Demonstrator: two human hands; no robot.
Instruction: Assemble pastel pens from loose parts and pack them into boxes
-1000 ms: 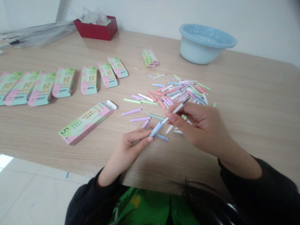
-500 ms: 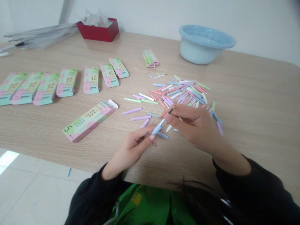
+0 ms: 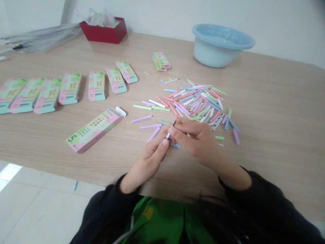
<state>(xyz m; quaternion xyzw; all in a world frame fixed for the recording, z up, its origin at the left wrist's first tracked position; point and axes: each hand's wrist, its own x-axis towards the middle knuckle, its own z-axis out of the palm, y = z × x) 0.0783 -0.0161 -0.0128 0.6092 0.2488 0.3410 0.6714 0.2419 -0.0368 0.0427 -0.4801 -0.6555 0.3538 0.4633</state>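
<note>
My left hand [image 3: 152, 154] is closed around a light blue pen barrel, which its fingers now hide almost completely. My right hand [image 3: 200, 140] pinches a thin white pen refill [image 3: 168, 135] with a dark end, just above the left fingertips. The two hands touch or nearly touch; how far the refill sits in the barrel is hidden. Beyond them lies a loose pile of pastel pen parts [image 3: 195, 98] in pink, purple, green, blue and white. A blue pen piece [image 3: 176, 146] lies on the table just behind the left fingers.
An open-ended pastel carton [image 3: 95, 130] lies at left, with several similar cartons [image 3: 96, 86] in a row behind it. A small carton stack [image 3: 161, 61], a red box [image 3: 106, 34] holding clear plastic and a blue basin [image 3: 219, 51] stand farther back on the wooden table [image 3: 274, 118].
My right hand has moved left and down to my left hand, bringing the refill with it. The blue barrel, visible before, is now mostly covered by fingers.
</note>
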